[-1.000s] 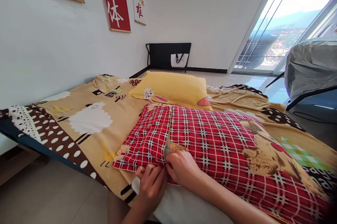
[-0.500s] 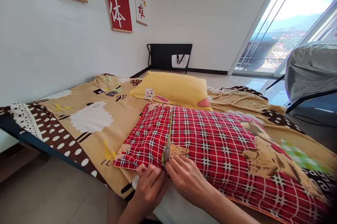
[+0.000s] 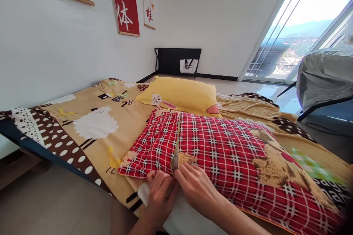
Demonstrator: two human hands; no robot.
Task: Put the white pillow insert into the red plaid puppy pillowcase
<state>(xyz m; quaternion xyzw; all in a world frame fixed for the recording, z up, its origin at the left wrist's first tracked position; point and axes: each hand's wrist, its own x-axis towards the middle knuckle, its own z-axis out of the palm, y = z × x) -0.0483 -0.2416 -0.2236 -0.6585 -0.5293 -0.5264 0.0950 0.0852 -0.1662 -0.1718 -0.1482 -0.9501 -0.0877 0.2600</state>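
Observation:
A red plaid pillow (image 3: 226, 154) with a bear print lies across the near part of the bed. A zipper seam (image 3: 176, 143) runs along its left part. My left hand (image 3: 161, 194) pinches the cover's near edge just left of the seam's near end. My right hand (image 3: 198, 187) pinches the fabric right of the seam, fingertips at the zipper end. Both hands touch each other at the seam. A white pillow insert (image 3: 190, 220) shows below my hands.
A yellow pillow (image 3: 182, 95) lies behind the red one on a tan sheep-print blanket (image 3: 91, 124). The bed's left edge drops to a tiled floor (image 3: 55, 209). A grey covered chair (image 3: 322, 77) stands at right. A black rack (image 3: 178, 60) stands by the far wall.
My hands have stayed at the zipper's near end, with small finger shifts; the left hand moved slightly right. The view drifted a little.

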